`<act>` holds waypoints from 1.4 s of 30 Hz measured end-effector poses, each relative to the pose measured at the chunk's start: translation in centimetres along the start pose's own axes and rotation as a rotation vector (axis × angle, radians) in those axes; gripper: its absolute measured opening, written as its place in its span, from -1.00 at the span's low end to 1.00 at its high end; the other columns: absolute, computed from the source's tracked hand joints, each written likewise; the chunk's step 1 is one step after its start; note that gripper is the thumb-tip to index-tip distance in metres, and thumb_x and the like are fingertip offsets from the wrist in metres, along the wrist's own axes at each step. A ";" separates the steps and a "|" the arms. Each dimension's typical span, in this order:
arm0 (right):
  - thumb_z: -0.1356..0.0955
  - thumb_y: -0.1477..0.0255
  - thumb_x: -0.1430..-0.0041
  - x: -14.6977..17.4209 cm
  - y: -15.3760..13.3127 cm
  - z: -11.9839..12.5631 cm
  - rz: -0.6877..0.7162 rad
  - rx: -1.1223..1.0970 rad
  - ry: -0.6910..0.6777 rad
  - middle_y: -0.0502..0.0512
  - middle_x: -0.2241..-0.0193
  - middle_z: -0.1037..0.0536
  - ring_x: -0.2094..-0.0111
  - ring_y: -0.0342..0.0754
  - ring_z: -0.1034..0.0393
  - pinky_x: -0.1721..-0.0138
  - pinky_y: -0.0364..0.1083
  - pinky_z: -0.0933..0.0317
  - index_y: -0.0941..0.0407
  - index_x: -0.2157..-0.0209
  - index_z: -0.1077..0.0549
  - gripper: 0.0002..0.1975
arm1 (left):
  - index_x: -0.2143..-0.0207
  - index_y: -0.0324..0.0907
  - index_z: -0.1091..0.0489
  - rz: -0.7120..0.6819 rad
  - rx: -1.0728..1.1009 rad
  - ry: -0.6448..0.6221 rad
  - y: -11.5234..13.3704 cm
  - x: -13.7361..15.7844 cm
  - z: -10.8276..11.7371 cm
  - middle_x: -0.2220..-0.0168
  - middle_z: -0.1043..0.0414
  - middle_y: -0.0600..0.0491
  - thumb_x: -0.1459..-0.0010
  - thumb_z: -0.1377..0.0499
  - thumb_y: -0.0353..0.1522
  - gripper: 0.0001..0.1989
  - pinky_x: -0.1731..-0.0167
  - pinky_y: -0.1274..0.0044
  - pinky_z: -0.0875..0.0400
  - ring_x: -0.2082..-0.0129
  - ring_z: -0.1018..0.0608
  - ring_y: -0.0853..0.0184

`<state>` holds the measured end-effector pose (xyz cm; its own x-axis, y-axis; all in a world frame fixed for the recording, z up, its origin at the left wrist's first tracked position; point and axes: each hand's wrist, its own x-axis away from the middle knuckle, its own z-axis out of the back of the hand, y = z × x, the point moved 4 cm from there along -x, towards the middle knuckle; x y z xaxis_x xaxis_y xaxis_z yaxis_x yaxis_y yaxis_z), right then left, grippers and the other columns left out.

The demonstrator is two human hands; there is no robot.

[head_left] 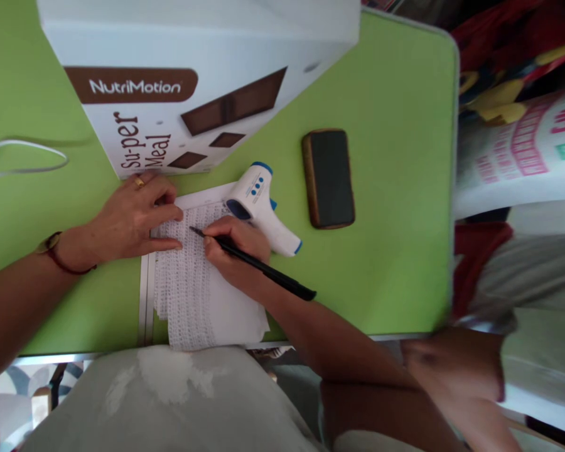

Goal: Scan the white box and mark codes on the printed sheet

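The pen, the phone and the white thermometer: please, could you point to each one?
Pen point(269, 270): head view, middle of its black barrel.
Phone point(330, 179): head view, middle of its dark screen.
White thermometer point(265, 213): head view, where body meets handle.

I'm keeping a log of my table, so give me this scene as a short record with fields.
Left hand: spread, at the left side of the sheets
Right hand: pen in its grip, tip over the writing
White gun-shaped device: beside the right hand
Phone: dark screen, right of the device
Box: white, printed NutriMotion
Table: green
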<state>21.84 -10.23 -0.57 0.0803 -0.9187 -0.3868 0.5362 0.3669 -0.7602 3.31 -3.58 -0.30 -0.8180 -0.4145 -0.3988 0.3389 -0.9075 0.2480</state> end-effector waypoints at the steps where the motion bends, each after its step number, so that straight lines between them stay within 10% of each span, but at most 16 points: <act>1: -0.33 0.61 -0.04 0.0 0.0 0.0 -0.003 -0.007 -0.003 -0.12 0.56 -0.53 0.56 -0.19 -0.40 0.51 -0.18 -0.29 0.03 0.42 -0.43 -0.83 | 0.14 -0.17 -0.47 0.006 0.002 -0.008 0.0 0.0 0.0 0.13 -0.41 -0.12 -0.33 -0.10 0.05 -0.53 0.18 0.36 -0.35 0.20 -0.43 0.17; 42: -0.35 0.62 -0.07 0.1 -0.1 -0.3 0.035 -0.080 -0.065 -0.09 0.51 -0.56 0.52 -0.18 -0.45 0.49 -0.18 -0.32 0.02 0.37 -0.46 -0.82 | 0.13 -0.13 -0.47 0.034 0.003 -0.033 -0.2 0.1 -0.2 0.12 -0.42 -0.09 -0.31 -0.10 0.08 -0.52 0.16 0.34 -0.38 0.18 -0.44 0.18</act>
<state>21.57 -10.32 -0.72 0.1535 -0.9116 -0.3814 0.4639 0.4073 -0.7867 3.23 -3.50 -0.55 -0.8212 -0.4422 -0.3608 0.3651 -0.8929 0.2634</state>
